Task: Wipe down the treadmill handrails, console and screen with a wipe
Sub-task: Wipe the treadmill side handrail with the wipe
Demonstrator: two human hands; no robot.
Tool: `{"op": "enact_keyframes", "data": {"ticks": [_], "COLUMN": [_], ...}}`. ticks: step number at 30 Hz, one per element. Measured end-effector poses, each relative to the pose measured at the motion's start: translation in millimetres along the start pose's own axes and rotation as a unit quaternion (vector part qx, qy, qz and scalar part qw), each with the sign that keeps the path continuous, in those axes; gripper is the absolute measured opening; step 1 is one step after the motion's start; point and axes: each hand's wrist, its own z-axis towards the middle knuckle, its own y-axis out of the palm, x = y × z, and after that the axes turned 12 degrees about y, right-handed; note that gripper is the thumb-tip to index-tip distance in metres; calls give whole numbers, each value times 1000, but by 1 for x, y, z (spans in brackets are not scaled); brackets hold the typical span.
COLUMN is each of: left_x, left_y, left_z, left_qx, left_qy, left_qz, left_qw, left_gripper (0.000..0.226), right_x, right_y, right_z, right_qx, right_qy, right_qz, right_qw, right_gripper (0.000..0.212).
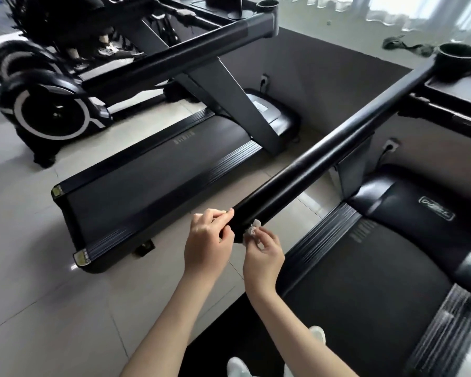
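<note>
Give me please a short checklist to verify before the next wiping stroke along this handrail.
1. The wipe is held in the right hand: ok, pinched in the fingertips.
2. The wipe touches the handrail: ok, it appears pressed to the near end.
3. The left hand steadies the rail: ok, its fingers curl over the rail's end.
4. The path along the rail up to the cup holder is free: ok, nothing lies on it.
5. The wipe is damp and clean enough: cannot tell, it is small and crumpled.
6. The screen is in sight for later: not ok, it is out of frame.
</note>
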Motion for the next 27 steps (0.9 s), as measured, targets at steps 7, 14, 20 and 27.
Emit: {"op": "enact_keyframes", "data": {"ticks": [7, 14, 20, 27], "left_x": [-3, -2, -5, -5], "left_y": [-1, -1, -1, -1], "left_z": [-1, 0, 0, -1], "left_qx": [-5, -4, -22, -25], "left_qy": [4, -2, 1, 6], "left_qz": [-11, -16, -27, -23], "left_qw": [1000, 1000, 999, 999], "left_gripper": [34, 34, 36, 36], "right_x": [2, 6, 6, 18], "right_y": [0, 1, 1, 5], "right_z": [-12, -9, 15, 7], "right_qx": [-13, 6, 46, 26], "right_qy": [-29, 23, 34, 57], "right_qz": [-13, 15, 25, 0], "right_qw": [999, 1000, 998, 998], "right_gripper": [19, 11, 13, 18]}}
